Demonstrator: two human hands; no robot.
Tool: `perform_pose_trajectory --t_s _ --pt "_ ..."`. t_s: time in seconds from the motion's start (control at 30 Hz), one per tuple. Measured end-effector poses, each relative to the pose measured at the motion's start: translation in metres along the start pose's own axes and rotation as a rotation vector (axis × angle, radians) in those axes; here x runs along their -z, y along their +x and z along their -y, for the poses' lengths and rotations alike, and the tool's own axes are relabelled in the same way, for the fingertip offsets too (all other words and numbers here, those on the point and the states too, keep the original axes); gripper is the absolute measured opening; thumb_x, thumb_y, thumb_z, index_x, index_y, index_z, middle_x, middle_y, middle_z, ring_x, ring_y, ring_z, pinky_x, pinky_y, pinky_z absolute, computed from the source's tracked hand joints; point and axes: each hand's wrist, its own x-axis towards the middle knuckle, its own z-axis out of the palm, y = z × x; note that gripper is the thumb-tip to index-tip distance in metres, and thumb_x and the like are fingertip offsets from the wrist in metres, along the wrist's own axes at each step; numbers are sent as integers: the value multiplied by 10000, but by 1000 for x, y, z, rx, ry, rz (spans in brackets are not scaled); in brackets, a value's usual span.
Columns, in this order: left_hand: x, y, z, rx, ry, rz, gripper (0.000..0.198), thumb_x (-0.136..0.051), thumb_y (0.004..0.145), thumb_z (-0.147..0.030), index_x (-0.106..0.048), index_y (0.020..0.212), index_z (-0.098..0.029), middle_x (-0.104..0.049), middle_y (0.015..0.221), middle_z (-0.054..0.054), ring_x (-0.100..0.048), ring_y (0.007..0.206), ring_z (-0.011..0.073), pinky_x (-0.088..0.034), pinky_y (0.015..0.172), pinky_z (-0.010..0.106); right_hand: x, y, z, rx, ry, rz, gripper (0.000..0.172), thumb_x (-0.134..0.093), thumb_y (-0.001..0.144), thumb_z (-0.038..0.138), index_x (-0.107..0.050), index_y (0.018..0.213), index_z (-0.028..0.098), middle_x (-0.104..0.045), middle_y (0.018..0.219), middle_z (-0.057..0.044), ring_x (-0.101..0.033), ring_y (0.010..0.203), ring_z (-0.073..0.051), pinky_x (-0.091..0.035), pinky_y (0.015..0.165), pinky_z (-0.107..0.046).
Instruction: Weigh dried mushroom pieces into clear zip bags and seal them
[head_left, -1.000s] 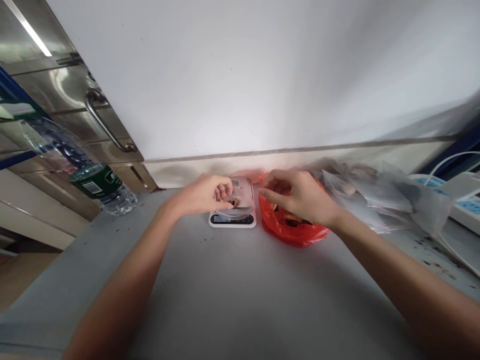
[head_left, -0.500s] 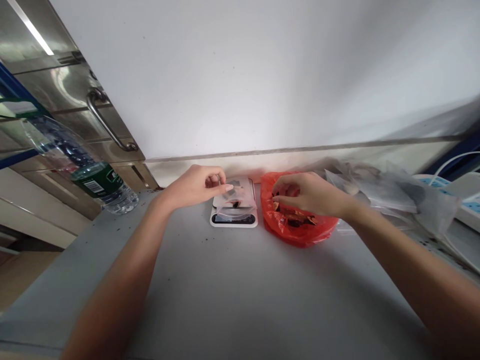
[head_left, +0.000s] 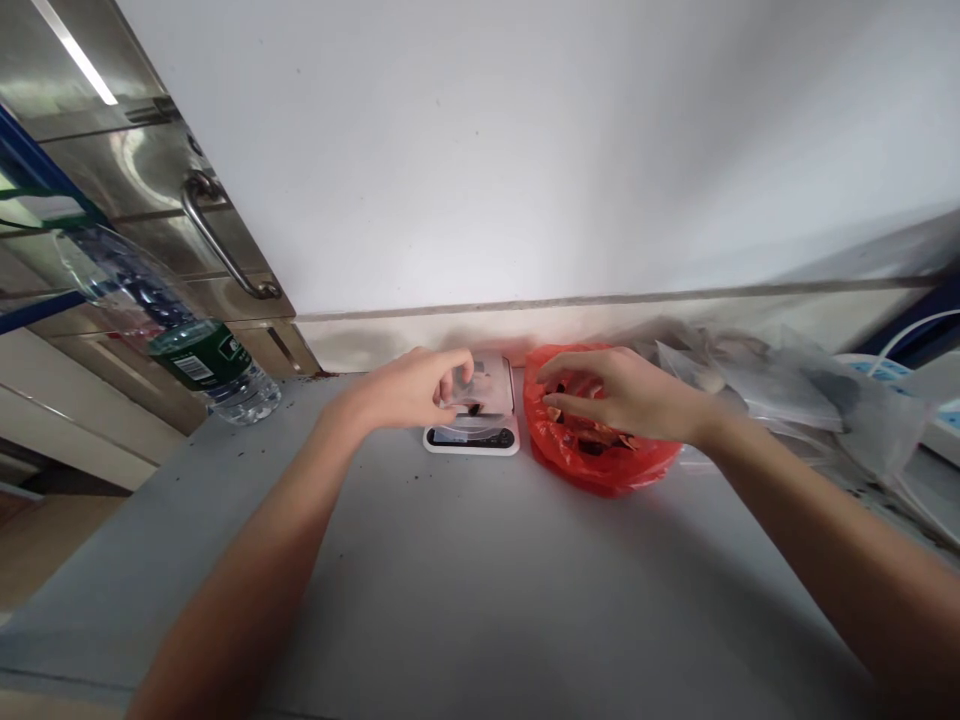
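Note:
A small white kitchen scale point(head_left: 471, 445) with a dark display strip lies on the grey table. On its platform rests a clear plastic bag point(head_left: 480, 395) with a few dark pieces inside. My left hand point(head_left: 424, 388) is at the scale's left edge beside the bag, thumb and fingers curved and apart. Just to the right sits an open red plastic bag point(head_left: 611, 480) holding brown dried pieces point(head_left: 600, 442). Over its mouth hovers my right hand point(head_left: 622, 392), with thumb and fingers spread and nothing seen between them.
Clear plastic bags point(head_left: 787, 385) lie at the right by the wall, near a white and blue device point(head_left: 877, 368) and a cable. At the left stands a large water bottle point(head_left: 199, 355) with a green label. A white wall point(head_left: 480, 180) borders the table's back.
My left thumb and fingers have parted from their pinch at the clear bag, and the hand has dropped slightly. My right fingers have opened over the red bag.

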Motion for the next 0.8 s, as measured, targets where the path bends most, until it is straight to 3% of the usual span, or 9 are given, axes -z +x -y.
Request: perform_pose_trajectory --t_s 0.1,0.23,0.4,0.47,0.57,0.63,0.7,0.8 --pt "4 -3 -5 -14 39 -67 265 -580 768 -143 -570 1022 -218 -674 773 -9 -619 648 167 -420 573 256 -5 0 0 119 -4 -42 324 -558 883 296 -678 1178 241 -730 1238 -76 -709 988 -262 -573 856 -421" --pt "18 -17 -18 -109 20 -318 86 -555 840 -198 -560 923 -219 -666 721 -24 -634 651 150 -441 596 240 -11 -1 9 324 -29 -63 502 -531 887 164 -603 1367 292 -573 1459 -102 -662 1152 -261 -597 841 -401" --pt "30 -39 -37 -158 -24 -468 100 -572 865 -239 -583 964 -231 -678 713 -23 -653 659 139 -440 558 217 -9 -7 30 431 -121 -217 463 -505 970 191 -547 1421 286 -586 1411 -116 -703 924 -197 -603 743 -346" --pt "30 -44 -42 -170 -39 -473 115 -576 869 -235 -590 983 -237 -683 696 -29 -647 640 132 -442 552 214 -8 -11 36 482 -163 -248 381 -526 991 238 -594 1364 274 -580 1421 -125 -704 866 -187 -600 725 -352" --pt "30 -46 -46 -192 -54 -443 120 -579 871 -219 -594 989 -236 -704 697 -38 -635 623 122 -432 545 212 -7 -13 41 551 -160 -227 184 -557 1004 287 -716 1022 196 -644 1340 -148 -718 913 -218 -592 744 -369" --pt "31 -46 -46 -193 -65 -396 91 -581 893 -249 -610 978 -234 -697 680 -44 -615 599 118 -414 529 214 -7 -12 42 572 -80 -255 239 -590 994 301 -687 812 179 -729 1167 -136 -720 980 -245 -581 765 -362" --pt "33 -44 -43 -177 -98 -330 132 -558 939 -328 -643 960 -230 -691 677 -34 -610 591 122 -410 523 220 -6 -10 41 521 40 -287 247 -626 974 295 -662 755 186 -766 1027 -104 -720 985 -242 -566 765 -344" --pt "35 -41 -38 -153 -195 -231 286 -527 975 -458 -697 1024 -233 -736 799 7 -680 714 154 -472 595 234 -4 -6 40 323 270 -284 230 -672 930 342 -663 757 191 -765 903 -65 -692 773 -184 -542 668 -316"
